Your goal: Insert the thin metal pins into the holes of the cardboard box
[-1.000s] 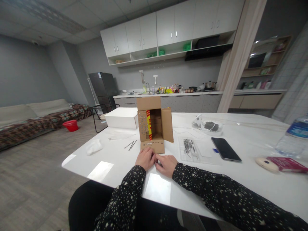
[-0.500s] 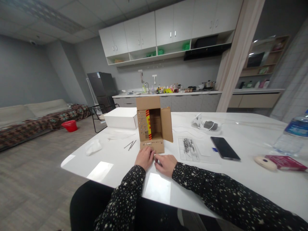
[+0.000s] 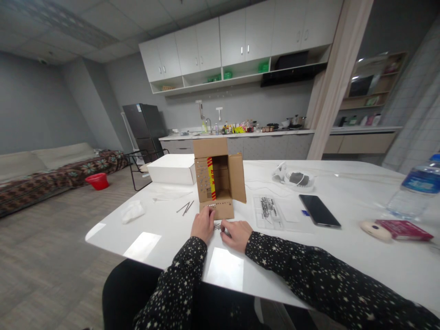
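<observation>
An upright cardboard box stands before me, its flaps folded open and its inside facing me. Rows of small shiny bits dot its left flap and the lower flap. My left hand is closed, fingertips at the left part of the lower flap; what they pinch is too small to name. My right hand rests on the table with fingers curled together, their tips beside several thin metal pins lying between the hands. Whether it grips one is hidden. To its right lies a clear plastic case holding metal pieces.
On the white table are a white box, brown sticks, crumpled tissue, a phone, a coiled white cable, a maroon box and a water bottle.
My left hand has shifted slightly left and up against the lower flap, away from the right hand. The metal pins between the hands now show. My right hand has stayed in place.
</observation>
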Tool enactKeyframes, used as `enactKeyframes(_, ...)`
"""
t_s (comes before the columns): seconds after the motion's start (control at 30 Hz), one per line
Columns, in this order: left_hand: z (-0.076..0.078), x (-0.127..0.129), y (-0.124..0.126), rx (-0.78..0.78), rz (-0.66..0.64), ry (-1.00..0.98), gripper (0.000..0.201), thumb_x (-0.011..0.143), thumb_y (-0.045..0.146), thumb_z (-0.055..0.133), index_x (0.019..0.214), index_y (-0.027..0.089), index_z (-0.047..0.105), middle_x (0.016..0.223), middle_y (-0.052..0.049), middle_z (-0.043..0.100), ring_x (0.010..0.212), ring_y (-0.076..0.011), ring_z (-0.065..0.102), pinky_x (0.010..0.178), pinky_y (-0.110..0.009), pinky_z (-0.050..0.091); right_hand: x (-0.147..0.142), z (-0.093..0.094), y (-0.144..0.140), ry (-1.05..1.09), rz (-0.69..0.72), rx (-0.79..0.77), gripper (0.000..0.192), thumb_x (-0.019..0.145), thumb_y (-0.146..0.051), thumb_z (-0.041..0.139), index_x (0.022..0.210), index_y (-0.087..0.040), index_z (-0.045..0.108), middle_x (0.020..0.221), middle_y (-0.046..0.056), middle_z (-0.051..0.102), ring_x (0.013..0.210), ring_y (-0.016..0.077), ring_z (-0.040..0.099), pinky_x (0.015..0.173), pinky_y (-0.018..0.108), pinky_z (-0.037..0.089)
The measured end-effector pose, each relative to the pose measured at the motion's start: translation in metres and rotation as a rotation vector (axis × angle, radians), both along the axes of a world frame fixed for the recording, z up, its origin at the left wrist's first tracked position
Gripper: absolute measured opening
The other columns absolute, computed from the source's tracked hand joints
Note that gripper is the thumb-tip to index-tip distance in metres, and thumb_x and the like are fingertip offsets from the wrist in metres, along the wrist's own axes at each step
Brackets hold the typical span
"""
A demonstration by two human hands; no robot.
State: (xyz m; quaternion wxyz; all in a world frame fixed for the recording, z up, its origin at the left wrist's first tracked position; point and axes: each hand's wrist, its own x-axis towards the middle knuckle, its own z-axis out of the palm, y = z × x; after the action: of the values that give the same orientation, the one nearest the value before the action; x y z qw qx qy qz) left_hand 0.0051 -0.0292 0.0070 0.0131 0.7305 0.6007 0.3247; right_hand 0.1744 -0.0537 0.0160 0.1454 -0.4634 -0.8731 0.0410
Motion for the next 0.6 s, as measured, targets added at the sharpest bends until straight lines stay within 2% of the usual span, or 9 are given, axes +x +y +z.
enactKeyframes(0.23,0.003,-0.001,-0.002,-0.043,0.03,-0.066,0.018,0.094,0.031,0.031,0.092,0.023,0.047,0.084,-0.003,0.067,0.079,-0.02,0.065,0.071,-0.031,0.043,0.0,0.001,-0.001,0.005,-0.01,-0.001,0.02,0.085,-0.037,0.046,0.098,-0.026,0.056,0.081,-0.002,0.068,0.071,0.0156,0.061,0.058,0.027,0.026)
enactKeyframes(0.43,0.008,-0.001,-0.006,-0.062,0.015,-0.121,0.014,0.092,0.031,0.034,0.094,0.023,0.045,0.076,-0.001,0.066,0.07,-0.0187,0.064,0.067,-0.03,0.043,0.001,0.012,-0.008,0.005,0.014,-0.009,0.023,0.088,-0.036,0.042,0.102,-0.026,0.057,0.085,-0.001,0.069,0.076,0.0164,0.062,0.06,0.027,0.029)
enactKeyframes(0.6,0.012,-0.003,-0.012,-0.076,0.049,-0.168,0.015,0.083,0.019,0.039,0.095,0.022,0.046,0.073,0.001,0.065,0.066,-0.0166,0.062,0.069,-0.029,0.043,0.003,0.018,-0.011,-0.014,0.01,-0.022,0.025,0.089,-0.037,0.04,0.105,-0.026,0.056,0.087,0.001,0.07,0.076,0.0162,0.062,0.061,0.027,0.03)
